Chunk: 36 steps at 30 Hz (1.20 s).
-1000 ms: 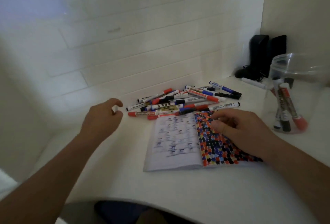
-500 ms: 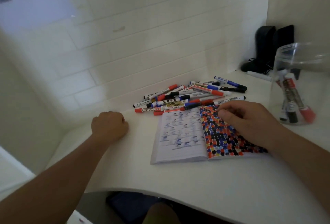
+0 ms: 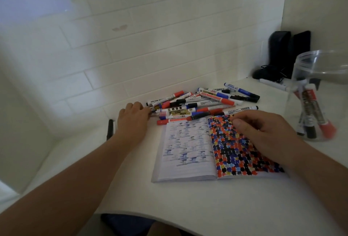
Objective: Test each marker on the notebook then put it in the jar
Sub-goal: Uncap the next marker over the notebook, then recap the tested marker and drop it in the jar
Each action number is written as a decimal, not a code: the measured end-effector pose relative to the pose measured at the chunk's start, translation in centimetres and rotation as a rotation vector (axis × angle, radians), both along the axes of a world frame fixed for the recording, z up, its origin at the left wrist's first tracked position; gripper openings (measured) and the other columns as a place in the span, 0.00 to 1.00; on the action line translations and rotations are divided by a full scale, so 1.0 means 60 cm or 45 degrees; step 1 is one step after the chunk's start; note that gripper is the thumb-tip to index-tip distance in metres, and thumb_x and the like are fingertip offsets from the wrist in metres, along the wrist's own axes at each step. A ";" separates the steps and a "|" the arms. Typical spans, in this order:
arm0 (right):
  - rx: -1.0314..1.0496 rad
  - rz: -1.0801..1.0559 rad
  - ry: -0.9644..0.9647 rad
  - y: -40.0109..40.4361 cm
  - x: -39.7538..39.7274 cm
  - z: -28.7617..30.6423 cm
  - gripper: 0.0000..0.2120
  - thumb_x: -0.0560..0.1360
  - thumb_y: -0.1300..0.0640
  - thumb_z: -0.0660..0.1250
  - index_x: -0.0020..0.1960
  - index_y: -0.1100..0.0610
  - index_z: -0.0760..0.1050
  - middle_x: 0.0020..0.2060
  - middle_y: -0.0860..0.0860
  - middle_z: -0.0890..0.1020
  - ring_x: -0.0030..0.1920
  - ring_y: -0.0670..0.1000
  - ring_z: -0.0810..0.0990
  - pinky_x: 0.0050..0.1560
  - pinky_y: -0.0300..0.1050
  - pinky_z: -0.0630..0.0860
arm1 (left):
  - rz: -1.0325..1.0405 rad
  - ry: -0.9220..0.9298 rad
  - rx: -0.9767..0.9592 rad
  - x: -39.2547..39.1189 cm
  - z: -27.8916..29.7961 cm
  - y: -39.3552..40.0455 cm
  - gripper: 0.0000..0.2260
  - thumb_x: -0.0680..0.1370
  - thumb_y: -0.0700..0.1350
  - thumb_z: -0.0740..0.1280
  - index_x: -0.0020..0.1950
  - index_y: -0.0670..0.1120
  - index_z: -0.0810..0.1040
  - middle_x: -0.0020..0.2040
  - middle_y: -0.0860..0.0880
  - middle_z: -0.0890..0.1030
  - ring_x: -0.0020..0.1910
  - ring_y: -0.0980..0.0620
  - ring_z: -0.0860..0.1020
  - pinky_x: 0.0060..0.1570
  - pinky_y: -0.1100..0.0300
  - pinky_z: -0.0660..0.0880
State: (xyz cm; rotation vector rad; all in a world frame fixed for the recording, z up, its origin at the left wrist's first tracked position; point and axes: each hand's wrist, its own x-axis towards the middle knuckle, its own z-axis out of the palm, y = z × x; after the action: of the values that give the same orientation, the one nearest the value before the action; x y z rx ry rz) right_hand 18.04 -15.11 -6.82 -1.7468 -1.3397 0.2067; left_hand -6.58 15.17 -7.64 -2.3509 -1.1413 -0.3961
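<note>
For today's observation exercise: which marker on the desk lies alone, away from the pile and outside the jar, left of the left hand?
The black marker: it lies alone on the desk just left of the left hand, while the others sit heaped in the pile.

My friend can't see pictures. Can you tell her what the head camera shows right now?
A person's left hand reaches into a pile of markers on a white table, while the right hand rests on an open notebook covered in coloured marks. A clear jar at the right holds a few markers.
</note>
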 end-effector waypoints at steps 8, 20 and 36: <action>0.084 0.015 0.011 0.000 -0.012 0.009 0.21 0.73 0.32 0.59 0.66 0.25 0.66 0.48 0.40 0.79 0.47 0.40 0.78 0.41 0.31 0.73 | -0.944 -0.076 -0.252 0.070 0.047 -0.186 0.15 0.85 0.53 0.52 0.68 0.50 0.69 0.55 0.48 0.80 0.49 0.48 0.78 0.44 0.53 0.76; -0.350 0.118 -0.023 -0.021 0.019 0.021 0.13 0.78 0.40 0.64 0.55 0.42 0.86 0.45 0.38 0.87 0.48 0.39 0.84 0.52 0.37 0.80 | -1.130 -0.148 -0.519 0.155 -0.006 -0.251 0.16 0.83 0.61 0.50 0.67 0.63 0.69 0.43 0.58 0.79 0.37 0.58 0.73 0.36 0.58 0.74; 0.114 0.147 0.773 -0.010 -0.044 0.016 0.07 0.81 0.52 0.68 0.50 0.55 0.76 0.38 0.58 0.83 0.35 0.55 0.79 0.35 0.47 0.77 | -1.191 -0.376 -0.911 0.148 0.020 -0.268 0.12 0.81 0.63 0.62 0.61 0.62 0.68 0.45 0.58 0.78 0.42 0.61 0.76 0.42 0.53 0.78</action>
State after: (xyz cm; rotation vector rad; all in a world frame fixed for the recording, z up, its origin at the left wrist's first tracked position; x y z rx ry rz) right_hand 15.39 -15.69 -5.88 -1.3740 -0.9797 0.6723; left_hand 2.27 -0.89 -6.42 -3.4779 -0.1753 -0.7532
